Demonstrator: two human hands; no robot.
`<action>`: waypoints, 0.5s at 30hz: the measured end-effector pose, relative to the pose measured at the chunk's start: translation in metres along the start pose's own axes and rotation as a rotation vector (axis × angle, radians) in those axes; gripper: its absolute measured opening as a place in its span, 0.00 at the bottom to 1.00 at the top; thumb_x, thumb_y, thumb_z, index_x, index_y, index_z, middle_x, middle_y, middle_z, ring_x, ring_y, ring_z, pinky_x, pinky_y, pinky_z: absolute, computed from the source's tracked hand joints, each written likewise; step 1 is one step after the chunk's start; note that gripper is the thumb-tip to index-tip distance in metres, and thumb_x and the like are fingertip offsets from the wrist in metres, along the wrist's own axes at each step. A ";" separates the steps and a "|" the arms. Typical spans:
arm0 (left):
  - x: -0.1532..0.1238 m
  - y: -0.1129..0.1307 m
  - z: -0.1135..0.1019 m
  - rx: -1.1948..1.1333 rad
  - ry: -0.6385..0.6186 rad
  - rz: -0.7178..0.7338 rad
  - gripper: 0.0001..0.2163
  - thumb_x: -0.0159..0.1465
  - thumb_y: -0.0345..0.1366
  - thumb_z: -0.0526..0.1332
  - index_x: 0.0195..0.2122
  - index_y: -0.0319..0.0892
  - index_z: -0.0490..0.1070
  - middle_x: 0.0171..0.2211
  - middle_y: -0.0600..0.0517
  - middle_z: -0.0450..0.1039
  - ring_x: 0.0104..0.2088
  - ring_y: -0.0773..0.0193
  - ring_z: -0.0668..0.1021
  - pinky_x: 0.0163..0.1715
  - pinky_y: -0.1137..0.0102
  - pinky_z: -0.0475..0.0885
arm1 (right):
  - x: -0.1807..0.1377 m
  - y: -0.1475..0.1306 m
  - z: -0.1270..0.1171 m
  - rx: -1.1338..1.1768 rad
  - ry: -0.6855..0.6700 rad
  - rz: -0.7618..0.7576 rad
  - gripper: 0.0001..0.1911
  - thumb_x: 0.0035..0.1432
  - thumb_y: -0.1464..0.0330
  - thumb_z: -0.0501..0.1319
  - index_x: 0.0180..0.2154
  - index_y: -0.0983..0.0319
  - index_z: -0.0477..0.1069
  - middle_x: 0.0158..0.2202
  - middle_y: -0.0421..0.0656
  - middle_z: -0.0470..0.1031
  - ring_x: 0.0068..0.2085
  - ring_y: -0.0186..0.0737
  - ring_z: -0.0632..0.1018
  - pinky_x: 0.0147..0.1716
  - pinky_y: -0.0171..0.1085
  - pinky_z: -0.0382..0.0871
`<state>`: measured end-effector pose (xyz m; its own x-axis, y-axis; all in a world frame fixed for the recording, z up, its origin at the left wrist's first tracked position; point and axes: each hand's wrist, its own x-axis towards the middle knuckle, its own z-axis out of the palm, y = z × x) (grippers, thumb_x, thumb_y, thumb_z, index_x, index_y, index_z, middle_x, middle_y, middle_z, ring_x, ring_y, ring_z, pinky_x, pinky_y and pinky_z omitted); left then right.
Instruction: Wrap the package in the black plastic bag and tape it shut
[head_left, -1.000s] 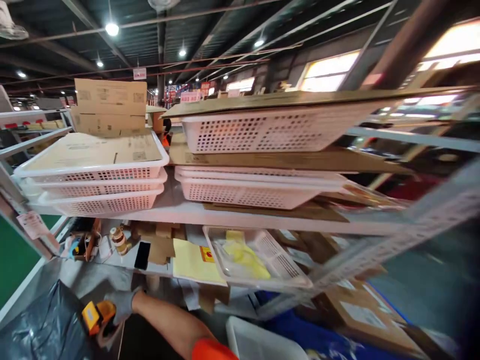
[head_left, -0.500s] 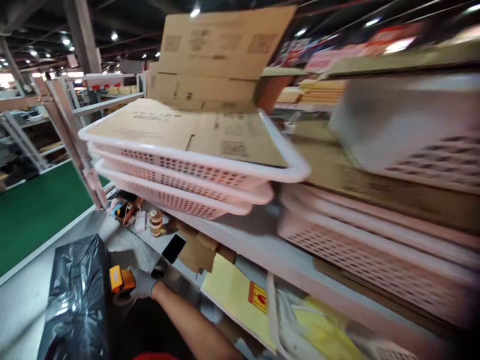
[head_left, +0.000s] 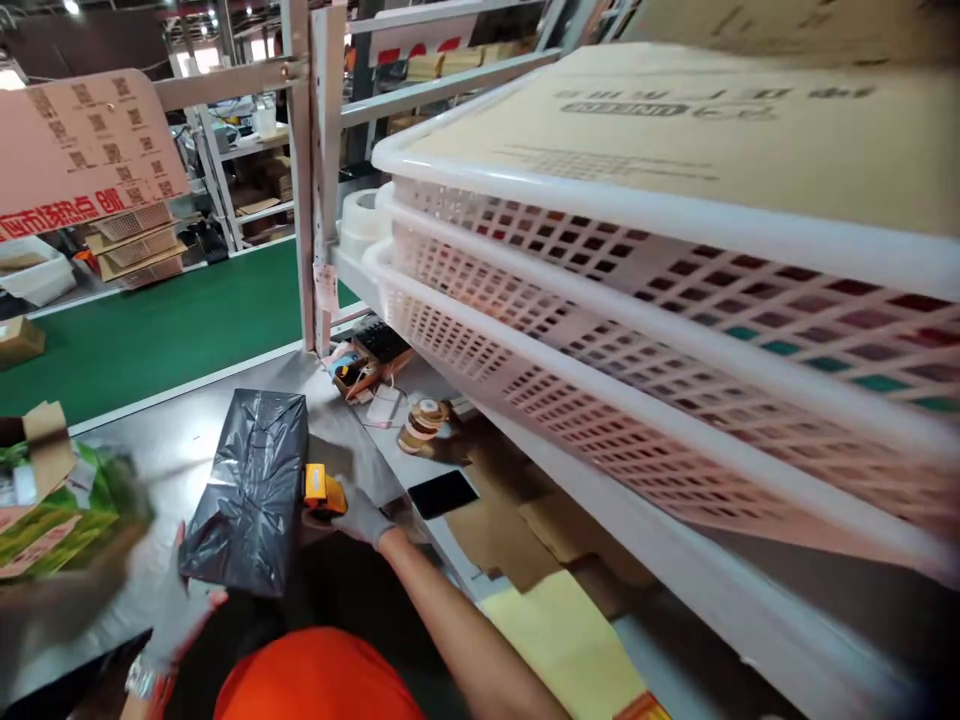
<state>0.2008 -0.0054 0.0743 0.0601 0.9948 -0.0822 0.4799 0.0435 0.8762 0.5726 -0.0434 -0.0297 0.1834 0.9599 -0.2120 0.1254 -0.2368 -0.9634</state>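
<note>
A warehouse packing station: metal racking (head_left: 307, 180), stacked plastic baskets (head_left: 600, 300), flattened cartons (head_left: 712, 130), green floor (head_left: 150, 330).

So the wrapped parcel (head_left: 251, 490) sits on the table (head_left: 172, 440), left hand (head_left: 176, 610) at its near left corner, right hand (head_left: 360, 515) on the scanner (head_left: 322, 490) just right of it. Phone (head_left: 442, 493) and tape roll (head_left: 424, 420) lie further right, under the stacked baskets (head_left: 600, 330).
</note>
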 end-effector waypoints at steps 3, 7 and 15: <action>0.017 0.010 -0.003 -0.037 -0.089 -0.031 0.77 0.37 0.59 0.86 0.86 0.41 0.53 0.64 0.33 0.85 0.65 0.21 0.83 0.64 0.42 0.83 | -0.002 -0.003 -0.001 0.061 -0.025 -0.001 0.26 0.44 0.70 0.76 0.44 0.57 0.71 0.44 0.46 0.87 0.47 0.54 0.87 0.51 0.49 0.81; 0.032 0.016 0.002 -0.304 -0.279 -0.086 0.85 0.30 0.54 0.90 0.88 0.53 0.44 0.70 0.39 0.81 0.67 0.22 0.82 0.65 0.40 0.83 | -0.004 0.001 0.001 0.064 0.035 0.019 0.27 0.42 0.74 0.74 0.45 0.55 0.72 0.45 0.45 0.87 0.48 0.55 0.86 0.53 0.50 0.81; 0.033 -0.008 0.027 -0.422 -0.289 -0.043 0.81 0.29 0.67 0.86 0.84 0.69 0.48 0.79 0.44 0.70 0.72 0.22 0.77 0.72 0.38 0.76 | -0.007 0.003 0.000 -0.094 0.137 -0.005 0.25 0.38 0.80 0.67 0.40 0.54 0.70 0.38 0.42 0.84 0.42 0.55 0.86 0.46 0.49 0.81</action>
<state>0.2225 0.0242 0.0514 0.3161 0.9279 -0.1980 0.0956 0.1765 0.9797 0.5717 -0.0512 -0.0313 0.3133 0.9331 -0.1764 0.2160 -0.2509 -0.9436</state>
